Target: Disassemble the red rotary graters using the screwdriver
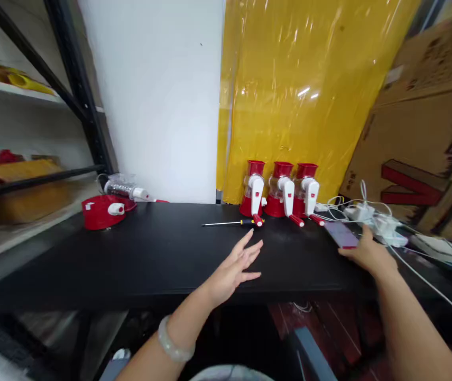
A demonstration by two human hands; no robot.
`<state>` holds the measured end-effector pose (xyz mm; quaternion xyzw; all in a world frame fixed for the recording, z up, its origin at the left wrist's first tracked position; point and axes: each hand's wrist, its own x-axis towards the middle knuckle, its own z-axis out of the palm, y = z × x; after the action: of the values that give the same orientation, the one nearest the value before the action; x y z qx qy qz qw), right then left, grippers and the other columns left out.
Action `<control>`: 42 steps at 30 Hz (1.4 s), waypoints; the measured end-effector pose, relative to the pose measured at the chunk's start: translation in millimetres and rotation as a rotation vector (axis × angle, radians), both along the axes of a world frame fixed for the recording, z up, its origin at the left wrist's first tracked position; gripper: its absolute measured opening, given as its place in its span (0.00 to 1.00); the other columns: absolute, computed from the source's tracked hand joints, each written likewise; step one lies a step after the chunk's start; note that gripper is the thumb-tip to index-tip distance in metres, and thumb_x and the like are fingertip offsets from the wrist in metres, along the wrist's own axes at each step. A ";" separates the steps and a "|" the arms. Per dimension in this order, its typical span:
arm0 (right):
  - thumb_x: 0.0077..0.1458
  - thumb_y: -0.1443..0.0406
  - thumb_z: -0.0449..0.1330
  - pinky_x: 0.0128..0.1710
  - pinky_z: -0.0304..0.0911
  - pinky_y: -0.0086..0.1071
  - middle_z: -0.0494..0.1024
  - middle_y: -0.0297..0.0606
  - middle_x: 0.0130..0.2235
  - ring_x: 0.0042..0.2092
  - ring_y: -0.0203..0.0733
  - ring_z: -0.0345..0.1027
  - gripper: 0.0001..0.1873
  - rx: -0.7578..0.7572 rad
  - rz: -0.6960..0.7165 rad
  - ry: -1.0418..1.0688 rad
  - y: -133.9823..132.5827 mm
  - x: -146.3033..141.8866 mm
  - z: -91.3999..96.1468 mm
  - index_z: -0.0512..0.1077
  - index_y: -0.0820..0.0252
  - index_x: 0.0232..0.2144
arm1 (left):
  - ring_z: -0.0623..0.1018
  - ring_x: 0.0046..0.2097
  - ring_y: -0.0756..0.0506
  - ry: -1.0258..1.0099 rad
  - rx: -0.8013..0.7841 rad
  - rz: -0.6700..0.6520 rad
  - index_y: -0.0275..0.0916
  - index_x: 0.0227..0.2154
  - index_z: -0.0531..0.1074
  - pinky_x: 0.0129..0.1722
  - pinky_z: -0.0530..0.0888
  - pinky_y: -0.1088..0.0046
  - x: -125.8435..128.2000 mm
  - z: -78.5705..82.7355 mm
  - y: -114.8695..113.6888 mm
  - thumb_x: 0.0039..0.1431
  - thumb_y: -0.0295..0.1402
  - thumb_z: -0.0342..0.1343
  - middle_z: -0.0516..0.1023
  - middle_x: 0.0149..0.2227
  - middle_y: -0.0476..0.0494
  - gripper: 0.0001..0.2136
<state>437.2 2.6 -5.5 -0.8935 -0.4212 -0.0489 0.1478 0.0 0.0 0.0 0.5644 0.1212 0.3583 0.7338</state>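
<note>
Far left: black steel shelf rack [79, 95] with yellow and red stock, off the work surface. On the left end of the matt black table [130, 259] there's a loose red plastic base [104, 210], and a clear drum with a white handle [125, 188] rests on it, tilted.

Mid table: slim screwdriver with a black-yellow-red handle [233, 223], lying flat, tip pointing left, handle touching the first crank unit. The left hand [233, 270] hovers over bare table just short of it, fingers spread, holding nothing. Pale stone bangle [174, 344] on that wrist.

Behind, against the yellow plastic sheet [308, 95]: three red-and-white hand-crank grinders [283, 193], upright in a tight row.

The right hand [368, 254] is on the near end of a pinkish-purple flat phone [341, 234] that lies flat on the table, right of the grinders. Fingertips are touching it, but I can't tell whether it's a real pinch or just contact.

My read: take the phone by its long edges and lift it straight up. The white cables and power strip [372, 219] are just beside it and are the main snag risk, and the red crank knobs are near its far end. Brown cardboard boxes [427, 132] close off the right side.
</note>
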 end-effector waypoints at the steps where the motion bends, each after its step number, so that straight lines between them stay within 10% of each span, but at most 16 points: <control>1: 0.45 0.43 0.62 0.47 0.66 0.49 0.74 0.70 0.51 0.52 0.71 0.72 0.63 0.000 -0.002 0.000 0.9 1.8 -0.3 0.35 0.67 0.69 | 0.47 0.72 0.35 -0.003 0.003 -0.001 0.53 0.69 0.42 0.61 0.60 0.47 -0.1 1.0 -0.6 0.63 0.50 0.51 0.49 0.71 0.36 0.35; 33: 0.48 0.51 0.64 0.50 0.64 0.45 0.68 0.72 0.57 0.56 0.64 0.69 0.58 0.140 0.173 0.095 14.4 25.1 -13.7 0.44 0.79 0.68 | 0.51 0.71 0.35 -0.018 0.000 0.021 0.54 0.68 0.43 0.60 0.61 0.47 1.8 4.5 -4.0 0.66 0.47 0.48 0.55 0.69 0.35 0.31; 42: 0.57 0.55 0.53 0.52 0.53 0.68 0.70 0.73 0.52 0.55 0.78 0.63 0.42 0.452 0.119 -0.369 -3.9 -41.8 50.4 0.51 0.78 0.65 | 0.53 0.71 0.36 -0.015 0.001 0.024 0.54 0.68 0.47 0.60 0.62 0.47 0.5 2.1 -2.6 0.66 0.46 0.49 0.58 0.68 0.35 0.30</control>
<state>395.4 -1.3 44.9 -0.7878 -0.4708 -0.2941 0.2668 0.5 -2.6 2.1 0.5604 0.1225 0.3714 0.7300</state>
